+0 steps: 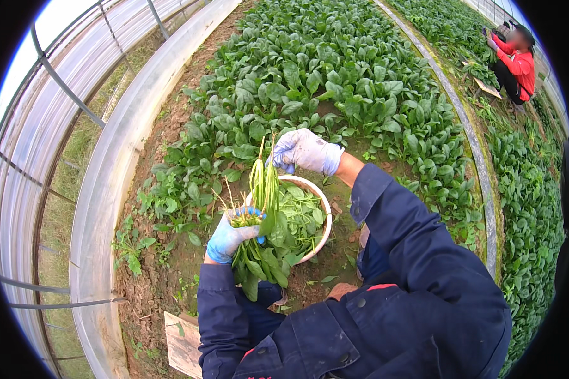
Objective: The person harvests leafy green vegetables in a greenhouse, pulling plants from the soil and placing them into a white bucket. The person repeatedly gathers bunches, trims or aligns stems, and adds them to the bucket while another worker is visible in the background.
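My left hand [239,234], in a blue glove, is closed around a bunch of spinach [257,265], its leaves hanging down and its roots and stems pointing up. In a soiled, pale purple glove, my right hand [306,152] pinches a few spinach plants [265,184] by their root ends just above the bunch. Their leaves dangle beside the left hand. Right behind these plants stands a round white bucket [329,213] holding loose green leaves [303,213]; the bunch hides part of its rim.
Dense spinach rows [313,71] grow ahead. Plastic greenhouse sheeting [99,166] on a metal frame curves along the left. A narrow grey strip [474,132] runs along the right side. Beyond it a person in red [519,66] crouches. A flat board [182,338] lies at lower left.
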### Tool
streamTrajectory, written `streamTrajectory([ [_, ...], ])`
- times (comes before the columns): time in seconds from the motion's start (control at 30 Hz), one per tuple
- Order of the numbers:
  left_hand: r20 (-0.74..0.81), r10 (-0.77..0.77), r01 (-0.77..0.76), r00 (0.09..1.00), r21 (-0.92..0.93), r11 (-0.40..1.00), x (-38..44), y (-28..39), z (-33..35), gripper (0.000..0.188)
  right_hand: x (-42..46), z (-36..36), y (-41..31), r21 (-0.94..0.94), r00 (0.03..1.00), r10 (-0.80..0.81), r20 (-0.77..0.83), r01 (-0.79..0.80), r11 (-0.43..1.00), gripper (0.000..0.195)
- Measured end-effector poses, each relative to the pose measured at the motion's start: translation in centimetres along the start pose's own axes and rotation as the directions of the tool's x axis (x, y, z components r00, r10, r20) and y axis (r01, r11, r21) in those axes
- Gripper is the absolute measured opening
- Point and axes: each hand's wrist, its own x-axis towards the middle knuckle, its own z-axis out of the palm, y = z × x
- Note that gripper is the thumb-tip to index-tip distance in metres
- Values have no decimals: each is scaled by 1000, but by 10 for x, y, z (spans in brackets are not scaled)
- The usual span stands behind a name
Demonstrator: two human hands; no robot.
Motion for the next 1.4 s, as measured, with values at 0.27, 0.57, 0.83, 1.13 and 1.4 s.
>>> streamTrajectory([
  [0.27,-122,36,-11,992,200,980,7,-2,10,19,4,6,19,-682,947,-321,-13,226,695,32],
  [0.57,-212,448,-202,869,674,711,24,-29,10,22,5,22,4,205,987,-132,-91,149,968,30],
  [0.83,-10,594,15,805,1000,-3,17,-14,22,42,1,21,5,146,993,-120,9,117,982,20],
  [1.13,79,678,78,731,977,-198,17,-10,24,38,6,20,9,91,985,-144,-95,152,984,10],
  [1.4,16,694,-69,720,996,49,16,-12,28,51,-3,31,-13,215,976,-194,-98,211,954,19],
])
